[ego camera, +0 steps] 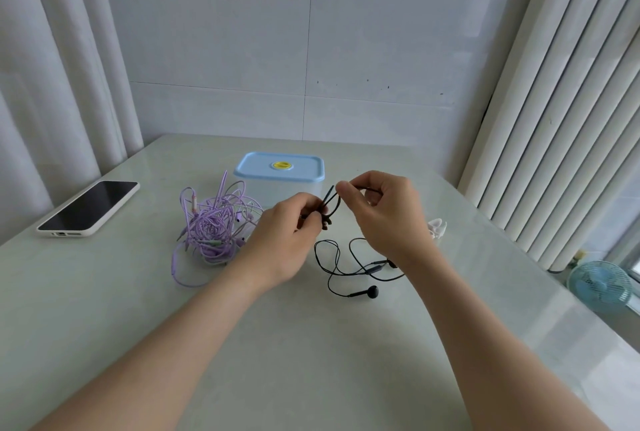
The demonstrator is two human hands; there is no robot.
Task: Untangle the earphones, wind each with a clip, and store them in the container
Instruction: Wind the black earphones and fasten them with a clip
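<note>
Seen from the head camera, both hands are up over the middle of the pale desk [311,371], working on the black earphones [374,269]. The left hand [287,226] has its fingers curled in and pinches a small bundle of black cable loops. The right hand [384,208], just beside it, pinches the upper end of one of those loops between thumb and forefinger, its other fingers folded under. The rest of the black cable trails down onto the desk below the hands in loose curves, and one earbud [372,292] lies on the surface nearest the person.

Left of the hands, the purple earphones [211,226] sit in a thick tangle, with one strand looping out toward the near edge. Behind the hands stands the clear container [280,167], its light-blue lid on and a yellow sticker at the lid's centre. A white clip [437,228] lies on the desk to the right, partly hidden by the right hand. A phone [88,208] lies face up at the far left. A small blue fan [601,286] stands off the desk's right side, below the white curtains [554,101].
</note>
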